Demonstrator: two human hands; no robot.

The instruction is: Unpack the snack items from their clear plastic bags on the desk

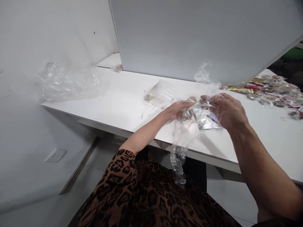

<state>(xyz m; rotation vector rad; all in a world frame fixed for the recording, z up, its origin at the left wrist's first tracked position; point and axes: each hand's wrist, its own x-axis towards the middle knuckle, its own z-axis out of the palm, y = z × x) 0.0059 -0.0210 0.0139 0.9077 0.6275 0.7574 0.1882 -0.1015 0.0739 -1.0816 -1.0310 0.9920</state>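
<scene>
My left hand (178, 109) is closed around a small round brownish item (186, 114) inside a clear plastic bag (189, 132). My right hand (226, 110) pinches the same bag's upper part, fingers curled on the film. The bag's crumpled top rises above both hands and its long tail (178, 160) hangs down over the front edge of the white table (113, 104). Small wrapped pieces show through the film between the hands.
A pile of wrapped gold, red and brown packets (274, 91) lies at the table's right end. A flat stack of clear bags (161, 94) sits behind my left hand. Crumpled clear film (68, 80) lies at the left end. A grey partition (201, 34) stands behind; a wall socket (55, 155) is below left.
</scene>
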